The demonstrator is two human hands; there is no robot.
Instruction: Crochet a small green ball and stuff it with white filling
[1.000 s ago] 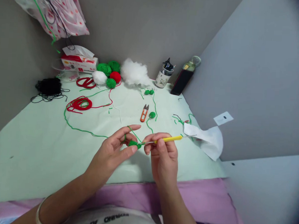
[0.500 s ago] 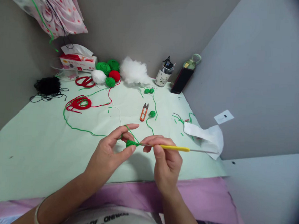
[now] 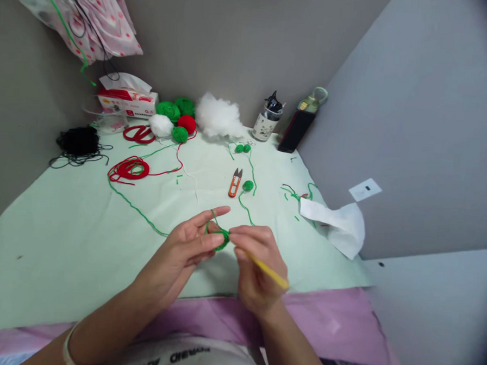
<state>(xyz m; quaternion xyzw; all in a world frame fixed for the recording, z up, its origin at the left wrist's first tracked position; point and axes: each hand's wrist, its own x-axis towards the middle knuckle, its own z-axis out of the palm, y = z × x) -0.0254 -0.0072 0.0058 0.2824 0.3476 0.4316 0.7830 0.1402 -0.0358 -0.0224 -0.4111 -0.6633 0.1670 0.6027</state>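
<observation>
Pinching the green crochet piece (image 3: 223,239) with left grip (image 3: 183,250), clasping the yellow hook (image 3: 271,272) with right grip (image 3: 255,265), above tabletop (image 3: 61,238).

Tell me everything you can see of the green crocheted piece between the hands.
The green crocheted piece is small, rounded, bright green yarn, partly hidden in the grip. The left hand pinches it between thumb and fingers, above the table. The right hand holds a yellow-handled hook at its right edge; the tip is hidden. A green strand runs from it over the left forefinger.
</observation>
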